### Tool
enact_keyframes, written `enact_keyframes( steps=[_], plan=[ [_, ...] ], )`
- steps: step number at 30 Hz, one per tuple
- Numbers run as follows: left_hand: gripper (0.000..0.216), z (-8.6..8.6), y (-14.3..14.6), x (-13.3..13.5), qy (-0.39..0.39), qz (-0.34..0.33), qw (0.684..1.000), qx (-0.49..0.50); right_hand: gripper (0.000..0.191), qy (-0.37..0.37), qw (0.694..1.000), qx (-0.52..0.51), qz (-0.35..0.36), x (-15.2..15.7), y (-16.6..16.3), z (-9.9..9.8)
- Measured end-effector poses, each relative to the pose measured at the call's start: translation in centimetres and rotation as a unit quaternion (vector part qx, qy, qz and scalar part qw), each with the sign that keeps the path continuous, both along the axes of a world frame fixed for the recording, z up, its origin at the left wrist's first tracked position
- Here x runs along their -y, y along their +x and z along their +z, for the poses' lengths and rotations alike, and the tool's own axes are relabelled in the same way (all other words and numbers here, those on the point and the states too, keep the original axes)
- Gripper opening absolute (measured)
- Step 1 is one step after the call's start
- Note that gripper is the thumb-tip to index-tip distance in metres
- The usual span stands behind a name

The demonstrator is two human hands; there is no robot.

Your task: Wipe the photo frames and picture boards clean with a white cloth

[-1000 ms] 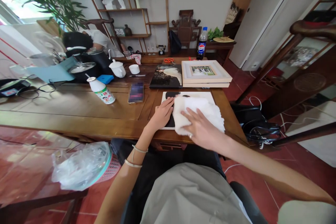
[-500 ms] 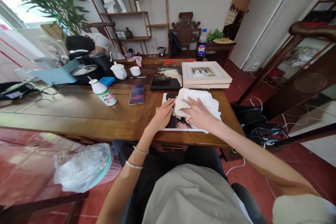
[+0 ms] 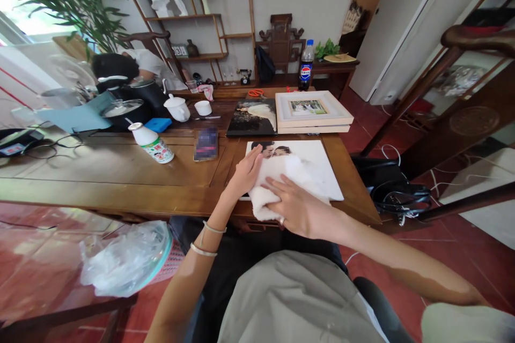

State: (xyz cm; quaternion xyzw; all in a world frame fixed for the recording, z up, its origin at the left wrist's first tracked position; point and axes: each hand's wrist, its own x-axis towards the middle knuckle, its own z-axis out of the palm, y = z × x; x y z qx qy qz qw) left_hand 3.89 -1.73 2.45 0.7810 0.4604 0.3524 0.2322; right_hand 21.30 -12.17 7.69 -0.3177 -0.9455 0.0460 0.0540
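Observation:
A photo panel [image 3: 328,166] with a white background and two people pictured on it lies flat near the table's front edge. Over its lower part is a white cloth [image 3: 295,171], partly folded, that hangs a little past the panel's near edge. My right hand [image 3: 295,203] presses on the cloth and grips its folded near side, a ring on one finger. At the panel's left edge my left hand [image 3: 246,171] lies with fingers stretched out, touching the panel beside the cloth. The cloth and both hands cover the panel's lower left.
Behind the panel lie a dark photo panel [image 3: 251,118] and stacked light frames [image 3: 314,112]. A cola bottle [image 3: 306,66] and orange scissors [image 3: 256,92] are farther back. Left are a phone [image 3: 205,144], a white bottle [image 3: 152,143] and a teapot [image 3: 177,107]. Another person [image 3: 151,67] sits across the table.
My right hand has drawn the cloth toward me and slightly left, uncovering the panel's upper and right parts. My left hand stays at the panel's left edge.

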Motion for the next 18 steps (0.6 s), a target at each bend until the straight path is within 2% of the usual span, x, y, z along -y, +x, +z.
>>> enact_keyframes(
  steps=[3, 8, 13, 18],
  plan=[
    [0.047, -0.1, -0.3, 0.7, -0.007, -0.022, 0.999, -0.032, 0.035, -0.033, 0.999, -0.036, 0.006, 1.5, 2.5, 1.1],
    [0.045, -0.3, -1.2, 1.2, 0.031, -0.088, 0.993, -0.065, 0.039, -0.013, 0.995, -0.061, -0.074, 0.9, 5.8, 1.2],
    [0.043, -0.4, -1.2, 1.0, 0.031, -0.086, 0.993, -0.075, 0.025, -0.028, 0.985, -0.068, -0.156, -4.1, 7.1, -0.1],
    [0.043, -0.6, -1.2, 0.9, 0.027, -0.08, 0.993, -0.079, 0.029, -0.047, 0.973, -0.153, -0.164, -10.5, 3.9, 0.4]
  ],
)
